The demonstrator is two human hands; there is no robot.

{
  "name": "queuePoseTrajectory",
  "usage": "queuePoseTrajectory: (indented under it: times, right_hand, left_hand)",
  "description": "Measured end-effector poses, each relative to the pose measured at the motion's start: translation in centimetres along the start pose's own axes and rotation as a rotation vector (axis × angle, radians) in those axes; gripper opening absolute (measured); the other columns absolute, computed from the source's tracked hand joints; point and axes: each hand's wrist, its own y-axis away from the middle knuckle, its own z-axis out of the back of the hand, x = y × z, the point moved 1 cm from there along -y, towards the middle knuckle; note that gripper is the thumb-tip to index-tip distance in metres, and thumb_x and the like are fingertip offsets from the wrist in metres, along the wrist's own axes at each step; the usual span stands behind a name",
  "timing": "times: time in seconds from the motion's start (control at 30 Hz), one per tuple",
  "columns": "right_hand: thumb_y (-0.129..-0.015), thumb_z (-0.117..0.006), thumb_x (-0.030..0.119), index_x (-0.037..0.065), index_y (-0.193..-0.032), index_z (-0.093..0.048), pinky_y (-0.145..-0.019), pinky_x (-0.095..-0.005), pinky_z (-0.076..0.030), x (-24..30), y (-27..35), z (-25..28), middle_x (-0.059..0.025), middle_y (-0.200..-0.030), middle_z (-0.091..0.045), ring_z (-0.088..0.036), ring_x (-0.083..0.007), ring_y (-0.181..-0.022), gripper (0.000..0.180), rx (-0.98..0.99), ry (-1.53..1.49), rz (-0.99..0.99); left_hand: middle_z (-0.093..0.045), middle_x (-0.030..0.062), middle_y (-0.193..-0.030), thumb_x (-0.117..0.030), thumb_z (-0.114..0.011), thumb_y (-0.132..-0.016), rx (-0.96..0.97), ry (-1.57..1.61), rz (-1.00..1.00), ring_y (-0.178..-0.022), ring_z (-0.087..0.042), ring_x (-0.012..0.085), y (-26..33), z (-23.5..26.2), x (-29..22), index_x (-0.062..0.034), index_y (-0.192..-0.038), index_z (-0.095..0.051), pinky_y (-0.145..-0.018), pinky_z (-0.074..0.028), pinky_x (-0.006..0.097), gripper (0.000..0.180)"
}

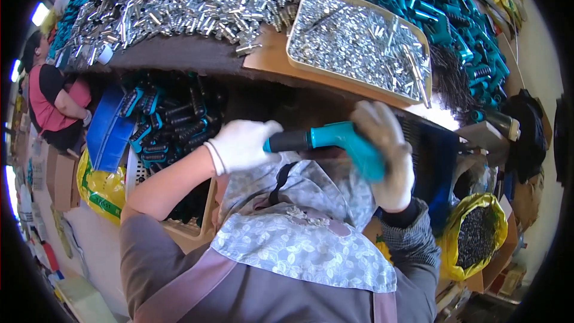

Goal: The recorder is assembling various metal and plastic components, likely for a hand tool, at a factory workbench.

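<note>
A teal, pistol-shaped tool handle with a black sleeve (329,137) lies level in front of my chest. My left hand (239,143), in a white glove, is closed around its black end. At the bent teal end is my right hand (391,161), gloved too and smeared by motion, its fingers stretched upward beside the teal grip. Whether that palm touches the grip, I cannot tell. Below the hands, a patterned grey cloth covering (299,245) hides part of the work area.
Ahead, a cream tray (292,54) holds small metal parts. Metal pieces (197,6) heap to its left, teal handles (445,24) to its right. Finished-looking black-and-teal handles (173,119) fill a crate at left. A yellow bag (457,236) stands right. Another person (54,101) sits far left.
</note>
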Motion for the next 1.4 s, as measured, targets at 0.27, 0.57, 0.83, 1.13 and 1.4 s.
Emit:
queuePoseTrajectory:
  times: [0.27,0.57,0.83,1.13,1.4]
  right_hand:
    - [-0.094,-0.058,0.012,-0.008,-0.122,-0.062,-0.114,-0.0452,-0.038,-2.0,0.8,-0.5,-0.0252,-0.137,-0.059,-0.057,-0.0363,-0.129,0.035,-0.211,0.189,0.258]
    - [-0.094,-0.054,0.016,-0.003,-0.111,-0.067,-0.113,-0.0503,-0.038,-0.5,-1.0,-2.6,-0.026,-0.13,-0.062,-0.055,-0.0424,-0.13,0.029,0.142,0.523,0.421]
    - [-0.095,-0.052,0.017,-0.007,-0.116,-0.066,-0.115,-0.0475,-0.036,-0.3,-2.3,-2.4,-0.0258,-0.134,-0.061,-0.054,-0.0402,-0.133,0.035,0.147,0.5,0.37]
    - [-0.101,-0.047,0.03,-0.005,-0.117,-0.066,-0.116,-0.0535,-0.033,0.0,-3.1,-2.3,-0.0279,-0.132,-0.06,-0.051,-0.0433,-0.135,0.043,0.392,0.583,0.4]
    - [-0.097,-0.048,0.025,-0.005,-0.108,-0.07,-0.114,-0.0519,-0.038,-0.3,-3.1,-1.7,-0.0244,-0.125,-0.066,-0.056,-0.0389,-0.13,0.039,0.251,0.455,0.236]
  left_hand:
    - [-0.071,0.0156,-0.083,-0.025,-0.081,-0.074,-0.326,0.389,-0.002,-0.077,-0.073,0.0297,0.6,-1.1,0.9,-0.0063,-0.102,-0.07,-0.07,-0.058,0.039,0.035]
    - [-0.069,0.0183,-0.081,-0.015,-0.082,-0.073,-0.588,0.423,0.048,-0.074,-0.07,0.0339,1.0,-5.0,2.2,-0.0026,-0.097,-0.07,-0.069,-0.056,0.039,0.029]
    - [-0.071,0.0196,-0.087,-0.016,-0.082,-0.072,-0.527,0.545,0.052,-0.08,-0.072,0.0319,1.8,-4.8,2.0,-0.0028,-0.102,-0.071,-0.072,-0.058,0.04,0.034]
    - [-0.069,0.0172,-0.084,-0.011,-0.08,-0.073,-0.593,0.572,-0.054,-0.075,-0.068,0.0358,1.6,-6.3,3.2,-0.0034,-0.099,-0.07,-0.068,-0.056,0.04,0.028]
    - [-0.072,0.0162,-0.087,-0.009,-0.08,-0.069,-0.537,0.493,-0.323,-0.079,-0.071,0.0338,1.7,-6.8,3.3,-0.0042,-0.099,-0.072,-0.072,-0.057,0.038,0.032]
